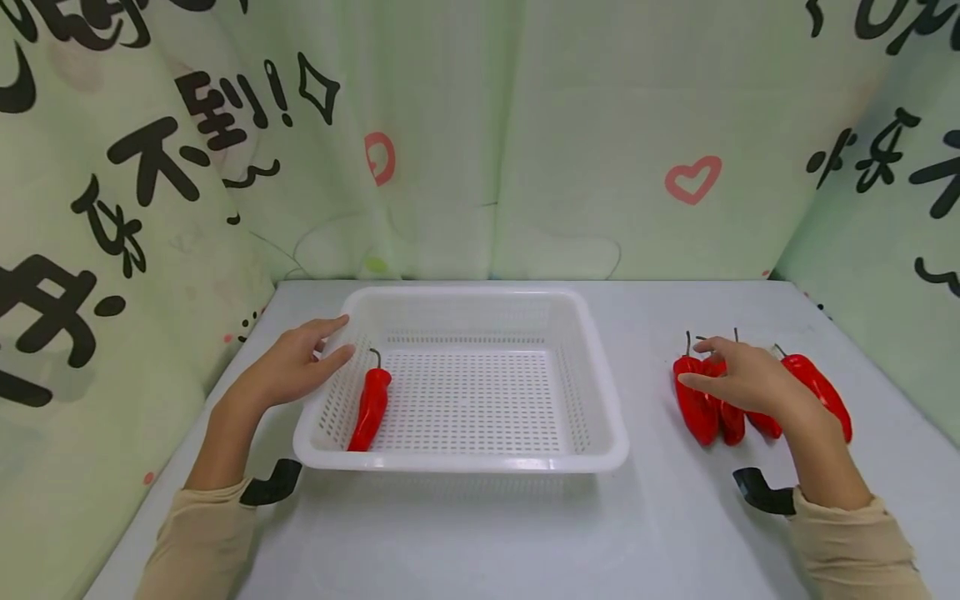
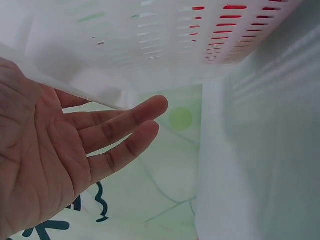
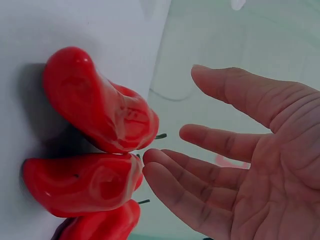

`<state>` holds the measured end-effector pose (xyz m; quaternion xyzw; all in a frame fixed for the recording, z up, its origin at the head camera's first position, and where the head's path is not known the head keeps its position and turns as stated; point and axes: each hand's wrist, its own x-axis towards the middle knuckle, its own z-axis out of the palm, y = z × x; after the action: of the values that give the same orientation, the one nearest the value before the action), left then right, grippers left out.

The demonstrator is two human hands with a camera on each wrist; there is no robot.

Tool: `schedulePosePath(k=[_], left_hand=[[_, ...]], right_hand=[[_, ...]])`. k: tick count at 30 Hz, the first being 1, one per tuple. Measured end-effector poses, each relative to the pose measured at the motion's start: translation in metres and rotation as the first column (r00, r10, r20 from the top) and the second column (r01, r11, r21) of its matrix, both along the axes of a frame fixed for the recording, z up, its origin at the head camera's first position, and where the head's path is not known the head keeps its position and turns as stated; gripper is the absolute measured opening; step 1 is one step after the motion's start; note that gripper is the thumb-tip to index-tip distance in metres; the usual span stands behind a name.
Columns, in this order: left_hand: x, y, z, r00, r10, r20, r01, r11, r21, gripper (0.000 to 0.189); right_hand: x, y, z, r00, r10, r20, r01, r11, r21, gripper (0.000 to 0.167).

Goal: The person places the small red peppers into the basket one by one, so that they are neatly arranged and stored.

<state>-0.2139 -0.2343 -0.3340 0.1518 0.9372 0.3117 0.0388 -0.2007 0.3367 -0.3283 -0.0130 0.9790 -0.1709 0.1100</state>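
A white plastic basket (image 1: 465,462) with slotted walls stands on the table, and one red chili pepper (image 1: 371,408) lies inside at its left end. My left hand (image 1: 296,362) is at the basket's left rim, fingers extended; in the left wrist view the fingers (image 2: 135,117) lie along the rim's edge. Over a group of red peppers (image 1: 697,408) on the right hovers my right hand (image 1: 750,379), thumb and fingers spread. The right wrist view shows a gap between thumb and fingers, with nothing held, and the peppers (image 3: 80,182) close by the fingertips.
The white table (image 1: 450,533) ends at a pale green curtain (image 1: 585,167) behind, with more curtain at both sides. Another red pepper (image 1: 821,392) lies at the right of the group, partly behind my right wrist. Black wrist mounts (image 1: 763,492) stick out from the sleeves.
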Motion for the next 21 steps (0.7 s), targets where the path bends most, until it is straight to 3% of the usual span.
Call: schedulePosePath(k=[21], left_hand=[[0.001,0.000,0.001,1.000,-0.016,-0.001,0.016,1.000,0.006,0.065]], right_hand=[[-0.005,-0.010,-0.020,1.000,0.002,0.031,-0.001,0.999,-0.032,0.090]])
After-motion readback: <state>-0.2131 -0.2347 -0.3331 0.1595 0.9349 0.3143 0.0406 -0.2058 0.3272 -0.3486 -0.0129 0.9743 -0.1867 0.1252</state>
